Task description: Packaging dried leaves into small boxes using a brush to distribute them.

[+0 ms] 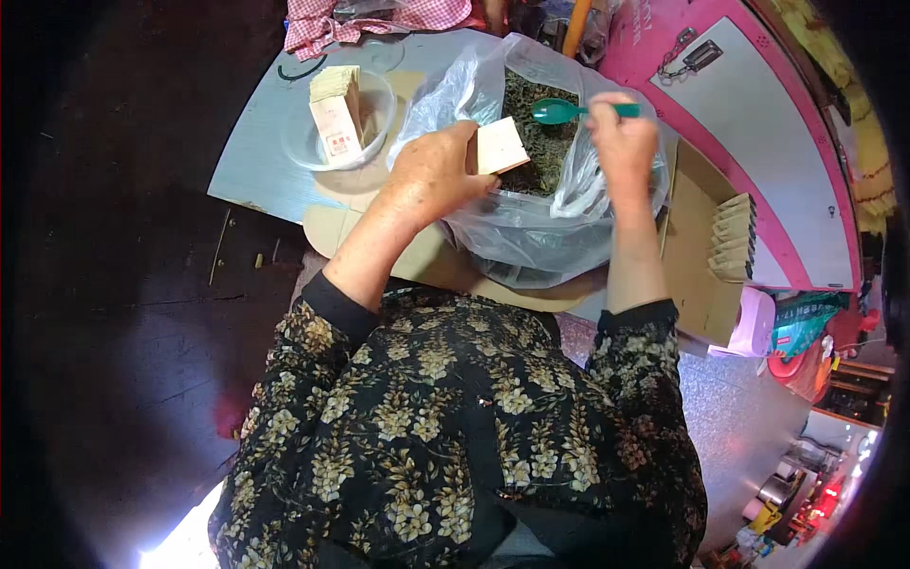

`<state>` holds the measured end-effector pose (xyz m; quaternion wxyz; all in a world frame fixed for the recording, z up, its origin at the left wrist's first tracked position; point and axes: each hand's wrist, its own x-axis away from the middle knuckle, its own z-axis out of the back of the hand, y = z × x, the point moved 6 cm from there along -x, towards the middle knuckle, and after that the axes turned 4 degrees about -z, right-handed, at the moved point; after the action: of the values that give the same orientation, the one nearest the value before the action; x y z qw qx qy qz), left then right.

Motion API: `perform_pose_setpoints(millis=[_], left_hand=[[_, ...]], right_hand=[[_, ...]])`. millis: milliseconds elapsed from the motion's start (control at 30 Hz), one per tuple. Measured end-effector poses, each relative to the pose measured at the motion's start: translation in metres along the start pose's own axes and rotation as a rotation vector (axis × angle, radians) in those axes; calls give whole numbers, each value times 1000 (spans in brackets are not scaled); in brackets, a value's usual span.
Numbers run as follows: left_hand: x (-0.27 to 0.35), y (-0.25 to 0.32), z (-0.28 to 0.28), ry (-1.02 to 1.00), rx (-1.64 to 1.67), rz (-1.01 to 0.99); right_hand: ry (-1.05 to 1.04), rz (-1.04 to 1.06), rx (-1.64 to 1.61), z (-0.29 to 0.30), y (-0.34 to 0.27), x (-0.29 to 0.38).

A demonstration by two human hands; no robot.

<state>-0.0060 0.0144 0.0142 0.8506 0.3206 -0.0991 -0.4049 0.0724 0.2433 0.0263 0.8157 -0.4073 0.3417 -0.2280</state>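
Note:
Between the fingers and thumb of my left hand (435,167) is a small cream paper packet (502,145), tilted over the bag. My right hand (624,139) grips the handle of a green plastic spoon (557,112). The spoon's bowl is above dark dried leaf-like material (534,153); I cannot tell whether it carries any. That material lies in a clear plastic bag (526,227) with its mouth spread wide. Left of my left hand, a clear plastic bowl (384,107) holds a stack of paper packets (337,121) with red print.
The bag and bowl rest on a grey-blue tabletop (249,153) partly covered by cardboard (327,231). At right, a cardboard box (686,284) has several packets (732,238) standing along its side. Behind it rises a pink and white cabinet (775,163). Red checked cloth (434,14) lies at the far edge.

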Motion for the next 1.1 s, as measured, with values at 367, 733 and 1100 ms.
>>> perform_pose_setpoints(millis=[367,733,1100], left_hand=[[-1,-3,-1,31,-8,-10],[-1,-3,-2,15,-23,-7],[0,2,0,8,-21,2]], right_hand=[[-241,-434,-311,-35,27,11],[-77,-472,-614,12,17,3],[-267,-405,-439,-15,-20,21]])
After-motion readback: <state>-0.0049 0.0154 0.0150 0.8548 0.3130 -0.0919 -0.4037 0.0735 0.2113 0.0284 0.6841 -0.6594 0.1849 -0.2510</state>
